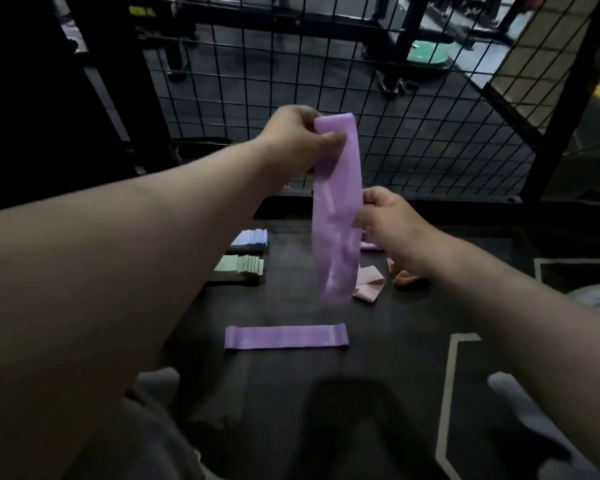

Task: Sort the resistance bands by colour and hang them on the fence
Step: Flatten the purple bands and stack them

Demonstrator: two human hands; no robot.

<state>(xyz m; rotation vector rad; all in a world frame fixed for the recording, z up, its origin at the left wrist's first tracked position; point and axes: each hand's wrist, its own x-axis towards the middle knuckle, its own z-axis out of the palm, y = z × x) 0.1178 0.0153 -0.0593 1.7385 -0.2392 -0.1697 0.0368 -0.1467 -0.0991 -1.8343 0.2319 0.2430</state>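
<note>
Left hand (pixel 297 140) pinches purple band (pixel 336 216) hanging vertically; right hand (pixel 388 223) steadies it.

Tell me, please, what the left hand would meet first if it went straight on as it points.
Probably the wire fence: the left hand, holding the purple band by its top, points at it, though depth is unclear.

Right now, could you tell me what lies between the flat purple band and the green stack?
Bare dark floor separates the flat purple band from the green stack, per the head view.
</note>
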